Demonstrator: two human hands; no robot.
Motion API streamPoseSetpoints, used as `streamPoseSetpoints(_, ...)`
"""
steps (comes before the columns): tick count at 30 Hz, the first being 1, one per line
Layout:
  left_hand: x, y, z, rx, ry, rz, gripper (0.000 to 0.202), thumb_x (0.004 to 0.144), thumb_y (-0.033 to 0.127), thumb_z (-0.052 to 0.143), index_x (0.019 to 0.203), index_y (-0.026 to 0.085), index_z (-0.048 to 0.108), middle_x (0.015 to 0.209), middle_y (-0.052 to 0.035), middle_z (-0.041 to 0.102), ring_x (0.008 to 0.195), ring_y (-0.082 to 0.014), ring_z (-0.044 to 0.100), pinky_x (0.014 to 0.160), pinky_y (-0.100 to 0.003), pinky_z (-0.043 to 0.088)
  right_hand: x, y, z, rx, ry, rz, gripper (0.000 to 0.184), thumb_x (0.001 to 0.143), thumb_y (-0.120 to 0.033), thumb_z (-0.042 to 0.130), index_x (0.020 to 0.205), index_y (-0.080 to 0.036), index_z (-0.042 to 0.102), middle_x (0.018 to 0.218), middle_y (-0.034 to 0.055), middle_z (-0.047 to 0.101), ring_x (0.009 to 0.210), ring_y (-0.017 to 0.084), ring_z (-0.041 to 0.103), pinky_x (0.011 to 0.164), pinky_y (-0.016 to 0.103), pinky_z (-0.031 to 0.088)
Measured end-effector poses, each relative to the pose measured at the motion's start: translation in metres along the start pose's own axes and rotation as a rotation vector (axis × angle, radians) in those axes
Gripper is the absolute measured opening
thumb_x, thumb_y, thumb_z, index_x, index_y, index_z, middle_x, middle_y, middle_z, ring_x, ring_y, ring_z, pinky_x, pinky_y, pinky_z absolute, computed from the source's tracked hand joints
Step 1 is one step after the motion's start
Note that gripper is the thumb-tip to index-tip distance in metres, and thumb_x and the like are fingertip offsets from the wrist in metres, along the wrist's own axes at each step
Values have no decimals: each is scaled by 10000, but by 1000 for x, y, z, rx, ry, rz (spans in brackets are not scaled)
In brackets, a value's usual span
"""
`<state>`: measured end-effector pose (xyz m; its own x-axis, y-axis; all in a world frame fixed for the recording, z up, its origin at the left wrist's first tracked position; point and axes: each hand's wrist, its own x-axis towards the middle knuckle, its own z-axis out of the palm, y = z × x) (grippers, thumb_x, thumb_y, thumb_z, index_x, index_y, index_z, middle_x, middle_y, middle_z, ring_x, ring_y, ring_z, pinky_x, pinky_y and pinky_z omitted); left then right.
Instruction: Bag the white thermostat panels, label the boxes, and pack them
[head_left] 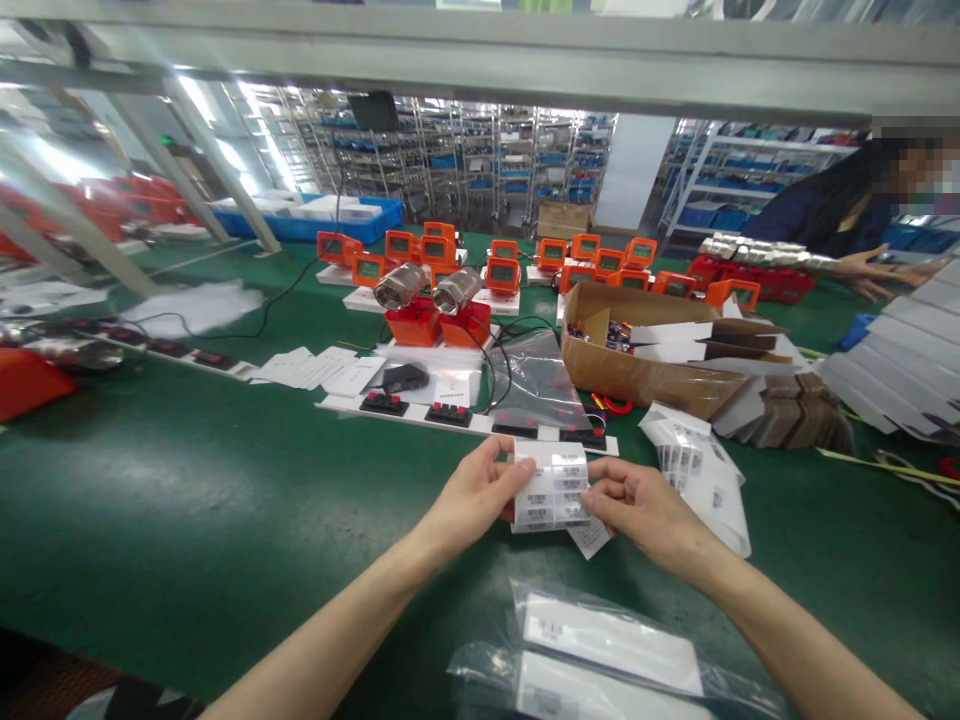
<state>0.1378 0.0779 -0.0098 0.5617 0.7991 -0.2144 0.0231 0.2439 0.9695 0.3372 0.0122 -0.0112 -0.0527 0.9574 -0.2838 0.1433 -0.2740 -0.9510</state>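
Between my hands, above the green table, is a white sheet of barcode labels (551, 488), printed in two columns. My left hand (484, 485) grips its left edge, thumb on the front. At the right edge, my right hand (634, 498) pinches the sheet between thumb and fingers. Below that edge a small printed paper slip (592, 538) sticks out; whether my right hand holds it too is unclear. More label sheets (701, 475) lie folded to the right of my right hand. Nearer to me are white boxes in clear plastic bags (611, 640).
Behind my hands runs a white strip with black-and-red terminals (450, 414). A cardboard box (645, 345) holds small parts and card pieces. Orange-framed display units (502, 272) stand farther back, near two metal-topped red devices (439, 315). At the far right a co-worker's hands (870, 270) reach over the table.
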Motion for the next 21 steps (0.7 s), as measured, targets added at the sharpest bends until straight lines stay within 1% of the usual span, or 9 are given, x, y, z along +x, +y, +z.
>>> streamPoseSetpoints(3, -3, 0, 1, -69, -111, -28, 518, 735, 395, 698, 1110, 139, 451, 752, -53, 669, 614, -155, 624, 537, -223, 459, 0, -1, -1, 30, 18, 6, 265, 738, -354, 690, 914, -173, 605, 592, -47, 566, 500, 85, 479, 498, 216, 353)
streamPoseSetpoints(7, -5, 1, 1, -82, -170, -42, 592, 737, 354, 695, 1218, 148, 420, 753, -44, 670, 644, -166, 635, 569, -239, 477, 0, 0, -3, 66, 51, 14, 302, 713, -352, 697, 941, -172, 614, 600, -42, 584, 502, 88, 491, 505, 216, 368)
streamPoseSetpoints(10, -6, 2, 2, -79, -186, -48, 628, 724, 333, 701, 1247, 144, 409, 740, -39, 667, 642, -166, 636, 578, -241, 481, 0, 1, -4, 81, 72, 22, 333, 709, -354, 695, 967, -162, 612, 622, -31, 608, 507, 86, 491, 510, 213, 366)
streamPoseSetpoints(13, -6, 2, 2, -68, -193, -54, 601, 725, 315, 694, 1234, 130, 434, 731, -42, 667, 619, -150, 621, 569, -229, 477, -1, -1, -5, 83, 71, 18, 329, 724, -349, 681, 977, -151, 609, 635, -24, 615, 520, 87, 497, 518, 214, 366)
streamPoseSetpoints(18, -5, 3, 3, -47, -176, -53, 581, 747, 301, 674, 1251, 127, 441, 746, -52, 675, 630, -162, 627, 539, -221, 478, -2, -6, -4, 62, 86, -3, 301, 732, -348, 664, 944, -144, 603, 595, -44, 569, 490, 74, 459, 496, 211, 341)
streamPoseSetpoints(21, -4, 3, 3, -65, -164, -42, 584, 759, 295, 666, 1263, 120, 429, 742, -48, 676, 614, -148, 621, 529, -205, 472, -4, -6, -4, 49, 76, 2, 276, 737, -330, 644, 942, -155, 586, 550, -59, 535, 478, 77, 453, 482, 210, 326)
